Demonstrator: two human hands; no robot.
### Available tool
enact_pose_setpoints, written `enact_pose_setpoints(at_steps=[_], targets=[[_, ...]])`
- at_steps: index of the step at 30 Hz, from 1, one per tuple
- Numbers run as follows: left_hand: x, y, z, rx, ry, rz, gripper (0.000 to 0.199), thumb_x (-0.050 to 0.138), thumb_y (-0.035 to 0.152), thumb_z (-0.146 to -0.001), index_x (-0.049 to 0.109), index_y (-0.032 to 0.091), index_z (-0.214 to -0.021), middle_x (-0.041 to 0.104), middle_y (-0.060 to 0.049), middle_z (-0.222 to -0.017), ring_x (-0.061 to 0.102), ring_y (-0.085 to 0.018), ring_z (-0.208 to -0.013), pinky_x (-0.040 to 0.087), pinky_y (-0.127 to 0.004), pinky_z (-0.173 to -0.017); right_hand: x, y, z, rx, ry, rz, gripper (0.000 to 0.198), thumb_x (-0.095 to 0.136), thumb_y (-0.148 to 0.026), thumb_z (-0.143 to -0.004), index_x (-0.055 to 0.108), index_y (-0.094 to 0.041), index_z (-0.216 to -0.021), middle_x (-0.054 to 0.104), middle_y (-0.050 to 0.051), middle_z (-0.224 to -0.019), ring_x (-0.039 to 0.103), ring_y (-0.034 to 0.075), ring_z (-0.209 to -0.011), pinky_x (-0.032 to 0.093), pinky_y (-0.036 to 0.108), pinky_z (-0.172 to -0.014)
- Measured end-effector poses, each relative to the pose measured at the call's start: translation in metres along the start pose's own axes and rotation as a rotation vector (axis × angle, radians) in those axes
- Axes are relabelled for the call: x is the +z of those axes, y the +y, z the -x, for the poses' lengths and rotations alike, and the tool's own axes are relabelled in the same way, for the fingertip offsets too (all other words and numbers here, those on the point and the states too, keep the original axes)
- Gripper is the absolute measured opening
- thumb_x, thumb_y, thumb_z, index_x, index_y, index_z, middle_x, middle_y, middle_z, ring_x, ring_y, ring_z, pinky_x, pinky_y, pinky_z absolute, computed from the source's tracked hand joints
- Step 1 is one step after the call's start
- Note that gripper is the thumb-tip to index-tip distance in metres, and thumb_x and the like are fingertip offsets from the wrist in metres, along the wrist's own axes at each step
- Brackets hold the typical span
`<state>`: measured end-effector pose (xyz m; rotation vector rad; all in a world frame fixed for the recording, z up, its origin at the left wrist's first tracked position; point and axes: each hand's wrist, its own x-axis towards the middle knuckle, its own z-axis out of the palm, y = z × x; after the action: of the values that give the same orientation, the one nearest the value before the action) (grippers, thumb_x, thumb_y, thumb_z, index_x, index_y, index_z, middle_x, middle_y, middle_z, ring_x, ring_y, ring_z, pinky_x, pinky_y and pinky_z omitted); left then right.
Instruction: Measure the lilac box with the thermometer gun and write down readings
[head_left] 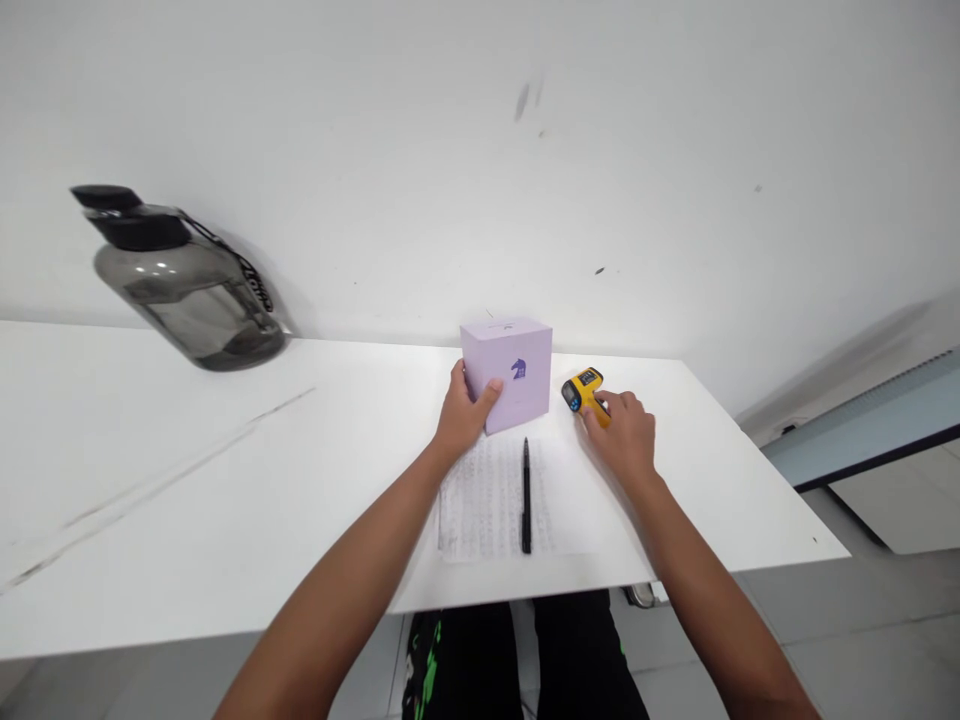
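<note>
Under right hand (626, 435), thermometer handle (598, 410).

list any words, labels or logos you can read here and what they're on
No text can be read.
Lilac box: a purple horse-head emblem, no words.
Paper sheet: printed rows, too small.
Yellow device: blue display, blurred.
Bottle: strap lettering, too small.

Worktop (187, 500): white, scuffed at left | lilac box (510, 370) at centre rear | yellow device (583, 390) just beside it | printed sheet (484, 500) at front edge, black pen (526, 495) laid on it | dark jug (180, 285) at far left.
</note>
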<state>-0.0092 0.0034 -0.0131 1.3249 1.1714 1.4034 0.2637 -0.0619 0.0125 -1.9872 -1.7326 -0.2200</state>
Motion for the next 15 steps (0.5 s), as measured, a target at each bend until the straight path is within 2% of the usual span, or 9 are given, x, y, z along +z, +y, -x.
enact_pose_setpoints(at_steps=[2,5,10,15], targets=[[0.0,0.002,0.0,-0.013,0.006,-0.007,0.093,0.088,0.074,-0.09,0.052,0.025,-0.161,0.07,-0.023,-0.165,0.071,-0.043,-0.15,0.057,-0.065,-0.13,-0.005,0.002,-0.005,0.12,-0.054,0.062,0.044,0.067,-0.039,-0.108,0.078,-0.019,-0.145,0.075,0.018,-0.129,0.07,0.037,-0.121,0.051,0.045,-0.096],[0.0,0.003,0.001,-0.031,0.013,-0.013,0.096,0.088,0.073,-0.089,0.05,0.025,-0.163,0.069,-0.024,-0.166,0.07,-0.044,-0.152,0.055,-0.067,-0.131,-0.01,-0.004,-0.007,0.206,-0.148,0.127,0.058,0.072,-0.049,-0.108,0.072,-0.017,-0.156,0.072,0.022,-0.142,0.066,0.041,-0.134,0.05,0.05,-0.106],[0.0,0.003,0.001,-0.011,-0.001,0.0,0.093,0.087,0.074,-0.089,0.052,0.026,-0.161,0.069,-0.023,-0.166,0.07,-0.043,-0.152,0.055,-0.065,-0.131,-0.013,-0.012,-0.009,0.261,-0.266,0.188,0.074,0.071,-0.059,-0.108,0.061,-0.014,-0.166,0.068,0.026,-0.152,0.063,0.043,-0.143,0.048,0.052,-0.111],[0.001,0.004,0.001,-0.016,-0.004,-0.003,0.094,0.087,0.075,-0.089,0.051,0.026,-0.16,0.069,-0.022,-0.166,0.069,-0.044,-0.152,0.055,-0.065,-0.13,-0.013,-0.009,-0.014,0.27,-0.34,0.16,0.077,0.068,-0.064,-0.109,0.058,-0.014,-0.167,0.069,0.026,-0.154,0.064,0.043,-0.146,0.049,0.053,-0.114]])
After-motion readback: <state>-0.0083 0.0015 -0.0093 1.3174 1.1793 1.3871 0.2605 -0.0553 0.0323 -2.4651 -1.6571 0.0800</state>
